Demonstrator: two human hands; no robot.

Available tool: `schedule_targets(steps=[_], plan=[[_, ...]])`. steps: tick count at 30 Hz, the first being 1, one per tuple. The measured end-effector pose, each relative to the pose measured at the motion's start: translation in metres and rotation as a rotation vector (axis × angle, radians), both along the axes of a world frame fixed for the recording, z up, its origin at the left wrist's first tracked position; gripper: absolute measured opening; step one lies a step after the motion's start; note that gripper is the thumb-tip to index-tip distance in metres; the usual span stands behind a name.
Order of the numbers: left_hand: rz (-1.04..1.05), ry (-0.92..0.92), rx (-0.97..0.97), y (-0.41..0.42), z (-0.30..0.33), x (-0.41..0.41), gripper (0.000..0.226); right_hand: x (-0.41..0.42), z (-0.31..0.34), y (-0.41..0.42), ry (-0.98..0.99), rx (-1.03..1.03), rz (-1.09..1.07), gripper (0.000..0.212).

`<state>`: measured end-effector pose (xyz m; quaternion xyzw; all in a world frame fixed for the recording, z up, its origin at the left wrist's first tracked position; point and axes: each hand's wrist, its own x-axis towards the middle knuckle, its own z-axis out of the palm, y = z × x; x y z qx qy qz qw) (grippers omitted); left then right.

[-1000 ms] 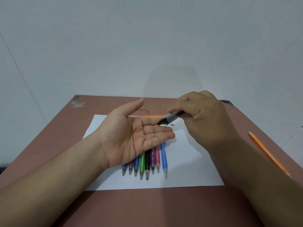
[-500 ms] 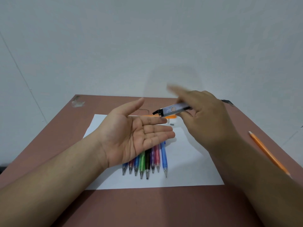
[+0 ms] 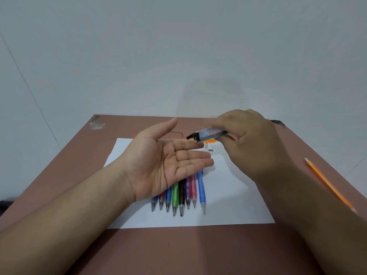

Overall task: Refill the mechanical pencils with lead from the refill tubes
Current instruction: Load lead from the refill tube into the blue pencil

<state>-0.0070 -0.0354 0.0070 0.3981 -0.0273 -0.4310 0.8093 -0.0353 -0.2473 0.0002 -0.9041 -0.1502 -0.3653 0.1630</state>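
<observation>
Landmark: white sheet of paper (image 3: pixel 228 195) lying flat on the reddish-brown counter (image 3: pixel 178 251).
Refill tube: clear plastic lead tube with a black cap end (image 3: pixel 208 133), held above the paper's far edge, tilted, black end towards the left hand; its contents cannot be made out.
Right hand (image 3: pixel 250 143): fingers pinching the tube, above the paper's far right part.
Left hand (image 3: pixel 166 161): palm up, fingers straight and flat, holding nothing, over the paper's middle, just under the tube's black end.
Mechanical pencils: row of coloured translucent mechanical pencils (image 3: pixel 179 197) side by side on the paper, tips towards its near edge, upper ends hidden under the left hand.
Off the paper: orange wooden pencil (image 3: pixel 329 185) on the counter, well to the right.
</observation>
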Motion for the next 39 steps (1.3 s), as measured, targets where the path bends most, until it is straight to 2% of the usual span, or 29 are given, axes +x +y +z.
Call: schedule_targets(steps=[1, 2, 4, 5, 6, 8, 9, 12, 13, 15, 16, 19, 20, 23, 24, 27, 29, 31, 34, 39], plan=[[0.012, -0.010, 0.011, -0.0002, -0.0005, 0.0007, 0.075, -0.0001, -0.0021, -0.0026, -0.036, -0.026, 0.003, 0.042], [0.022, -0.020, 0.020, -0.0004, -0.0008, 0.0012, 0.074, -0.0006, -0.0020, -0.0023, -0.020, -0.007, 0.001, 0.049], [0.034, -0.028, 0.022, -0.0004, -0.0011, 0.0023, 0.074, -0.0016, 0.0011, 0.0020, 0.052, 0.076, -0.005, 0.081], [0.039, -0.025, 0.018, -0.0003, -0.0010, 0.0024, 0.074, -0.0031, 0.0024, 0.0045, 0.062, 0.087, -0.014, 0.089], [0.047, -0.019, 0.014, -0.0001, -0.0008, 0.0025, 0.074, -0.0025, 0.0020, 0.0050, 0.045, 0.061, -0.018, 0.086], [0.059, -0.011, 0.010, 0.0005, -0.0005, 0.0021, 0.074, -0.0022, -0.0003, -0.0008, -0.052, -0.023, 0.001, 0.054], [0.059, -0.008, 0.006, 0.0007, -0.0005, 0.0022, 0.074, -0.0020, -0.0005, -0.0018, -0.074, -0.032, 0.006, 0.047], [0.061, -0.012, 0.011, 0.0001, 0.0000, 0.0016, 0.073, -0.0024, 0.0022, 0.0016, 0.033, 0.082, -0.016, 0.078], [0.072, -0.017, 0.020, -0.0004, 0.0001, 0.0017, 0.072, -0.0025, 0.0029, 0.0024, 0.034, 0.084, -0.023, 0.077], [0.102, -0.033, 0.041, -0.0013, -0.0003, 0.0023, 0.073, -0.0021, -0.0017, -0.0009, -0.054, -0.001, -0.002, 0.053], [0.110, -0.037, 0.041, -0.0010, -0.0007, 0.0031, 0.074, -0.0021, -0.0022, -0.0025, -0.070, -0.005, 0.003, 0.050], [0.091, -0.022, -0.001, 0.0002, -0.0020, 0.0048, 0.079, -0.0022, 0.0004, 0.0002, 0.048, 0.096, -0.014, 0.085], [0.087, -0.018, -0.005, 0.0007, -0.0018, 0.0050, 0.079, -0.0024, 0.0003, 0.0013, 0.049, 0.087, -0.015, 0.083], [0.087, -0.053, 0.019, 0.0008, -0.0016, 0.0052, 0.076, -0.0004, -0.0041, -0.0034, -0.026, 0.006, -0.002, 0.049], [0.092, -0.072, 0.029, 0.0001, -0.0017, 0.0049, 0.075, -0.0003, -0.0039, -0.0033, -0.007, 0.040, -0.014, 0.053], [0.192, -0.179, 0.115, -0.0038, -0.0048, 0.0060, 0.058, -0.0051, -0.0006, 0.0027, 0.037, 0.116, -0.035, 0.077], [0.305, -0.335, 0.248, -0.0054, -0.0073, 0.0069, 0.041, -0.0062, -0.0005, 0.0024, 0.052, 0.109, -0.035, 0.077], [0.366, -0.573, 0.453, -0.0042, -0.0092, 0.0070, 0.022, -0.0053, 0.0009, 0.0020, 0.066, 0.103, -0.050, 0.073], [0.377, -0.829, 0.698, -0.0016, -0.0097, 0.0046, 0.010, -0.0061, 0.0001, 0.0025, 0.082, 0.117, -0.068, 0.069], [0.354, -0.881, 0.717, -0.0044, -0.0080, 0.0012, 0.012, -0.0059, -0.0002, 0.0031, 0.092, 0.151, -0.060, 0.066]])
